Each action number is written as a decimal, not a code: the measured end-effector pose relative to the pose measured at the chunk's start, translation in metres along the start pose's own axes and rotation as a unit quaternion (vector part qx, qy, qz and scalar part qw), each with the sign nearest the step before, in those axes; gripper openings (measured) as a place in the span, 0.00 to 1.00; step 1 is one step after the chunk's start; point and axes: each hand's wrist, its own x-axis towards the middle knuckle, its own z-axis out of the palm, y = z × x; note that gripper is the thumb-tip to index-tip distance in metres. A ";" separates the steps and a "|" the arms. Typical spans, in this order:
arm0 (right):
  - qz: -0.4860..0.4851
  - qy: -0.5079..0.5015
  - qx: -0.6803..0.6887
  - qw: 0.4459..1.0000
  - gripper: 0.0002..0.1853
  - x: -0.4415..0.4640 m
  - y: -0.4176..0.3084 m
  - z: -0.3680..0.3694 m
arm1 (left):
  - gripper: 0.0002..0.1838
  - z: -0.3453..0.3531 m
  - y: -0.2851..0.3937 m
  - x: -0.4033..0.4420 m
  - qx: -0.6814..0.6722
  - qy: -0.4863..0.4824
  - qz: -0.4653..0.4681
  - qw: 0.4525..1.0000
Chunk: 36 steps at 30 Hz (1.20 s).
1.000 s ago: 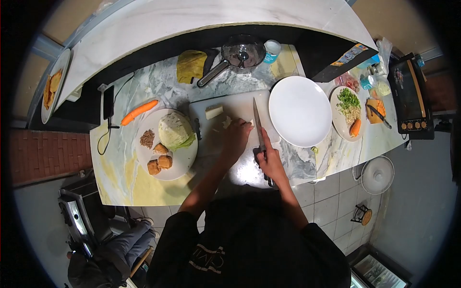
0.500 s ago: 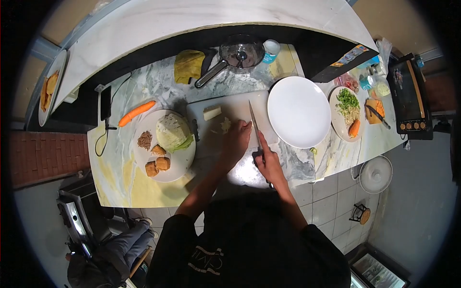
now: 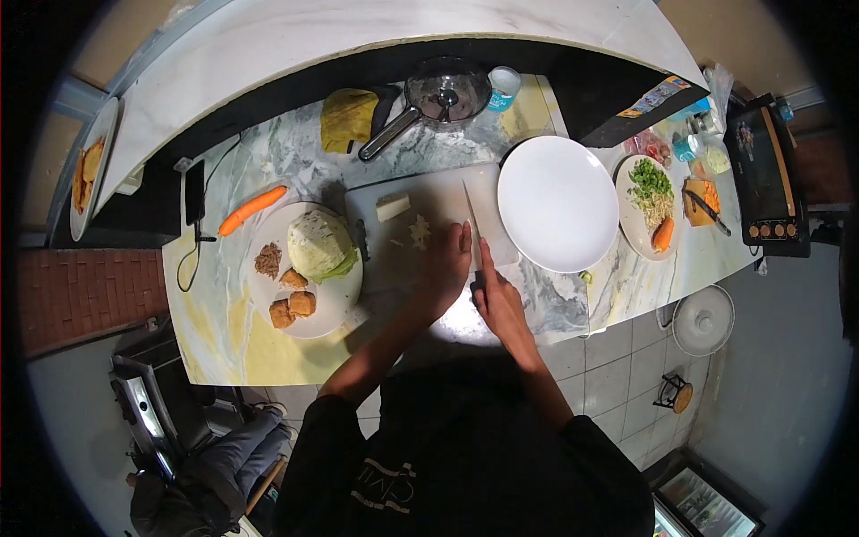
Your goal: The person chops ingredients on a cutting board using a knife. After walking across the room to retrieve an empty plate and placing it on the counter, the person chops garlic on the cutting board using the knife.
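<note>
A kitchen knife [image 3: 472, 204] is held in my right hand [image 3: 503, 309], its blade pointing away from me over the cutting board [image 3: 380, 255]. My left hand [image 3: 446, 268] is close against the blade's left side, fingers stretched forward; whether they touch the metal is hard to tell. On the board lie a pale white block [image 3: 393, 208] and a small heap of chopped pale pieces [image 3: 420, 231]. To the right, a big white plate [image 3: 558, 204] overlaps the board's edge.
Left of the board, a plate [image 3: 335, 313] bears a cabbage [image 3: 318, 246], brown fried pieces and minced brown food. A carrot [image 3: 252, 210] lies beyond it. A pan [image 3: 447, 94] stands at the back. Rightward are a plate of chopped greens [image 3: 650, 183] and another knife [image 3: 707, 210]. A person [image 3: 215, 474] sits lower left.
My left fingers have straightened forward along the blade, and the hand sits slightly lower. The knife stays in my right hand, its tip slightly higher in view. The chopped pieces show more fully.
</note>
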 end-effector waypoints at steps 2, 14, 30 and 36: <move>-0.005 -0.013 -0.007 1.000 0.48 0.000 -0.002 0.000 | 0.13 -0.005 0.007 -0.003 0.040 0.047 0.079 0.995; 0.016 -0.013 -0.084 0.996 0.49 0.001 -0.003 0.011 | 0.17 0.009 -0.009 -0.009 0.216 0.019 0.146 0.965; -0.002 -0.005 -0.155 0.988 0.48 0.003 -0.002 0.016 | 0.17 0.016 -0.016 -0.009 0.231 0.041 0.158 0.959; 0.016 0.006 -0.156 0.988 0.47 0.001 -0.001 0.019 | 0.10 0.021 -0.022 -0.008 0.100 0.067 0.111 0.987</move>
